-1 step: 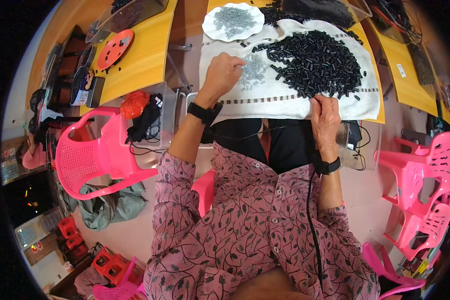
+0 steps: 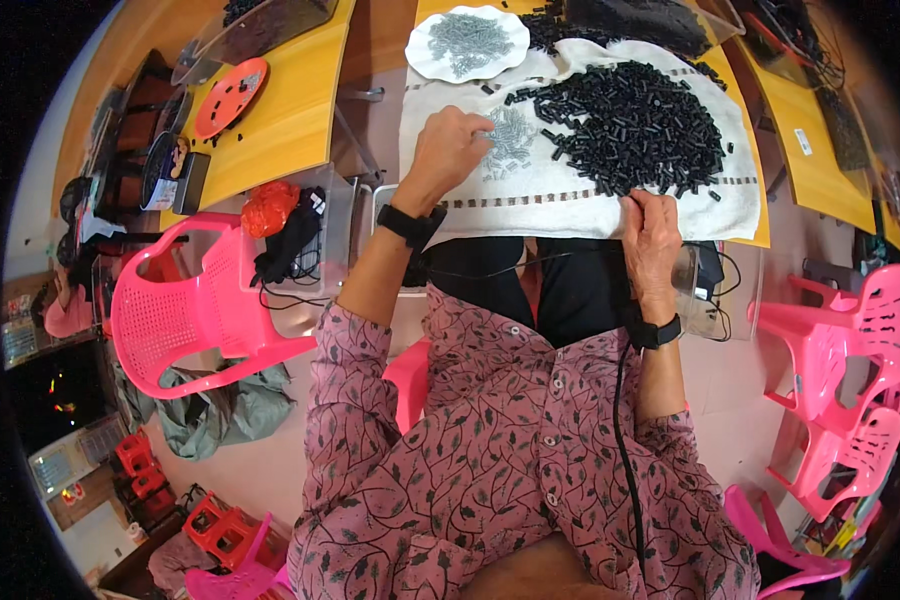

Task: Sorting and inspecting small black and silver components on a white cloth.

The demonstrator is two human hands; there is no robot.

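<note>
A white cloth (image 2: 530,213) with a brown dashed stripe covers the table in front of me. On its right lies a big heap of short black cylindrical pieces (image 2: 635,128). A smaller pile of thin silvery-grey pieces (image 2: 510,145) lies left of it. Beside this pile my left hand (image 2: 450,150) is closed, its fingers curled and thumb side toward the pieces; anything in its fingertips is hidden. My right hand (image 2: 653,225) rests at the cloth's near edge, below the black heap. Its thumb and fingers are pressed together, and I cannot make out what is between them.
A white scalloped plate (image 2: 423,58) of silvery pieces stands behind my left hand. More black pieces and a clear bin (image 2: 715,28) lie at the back. Left is another yellow table (image 2: 285,125) with an orange plate (image 2: 254,75). Pink chairs (image 2: 185,320) stand around.
</note>
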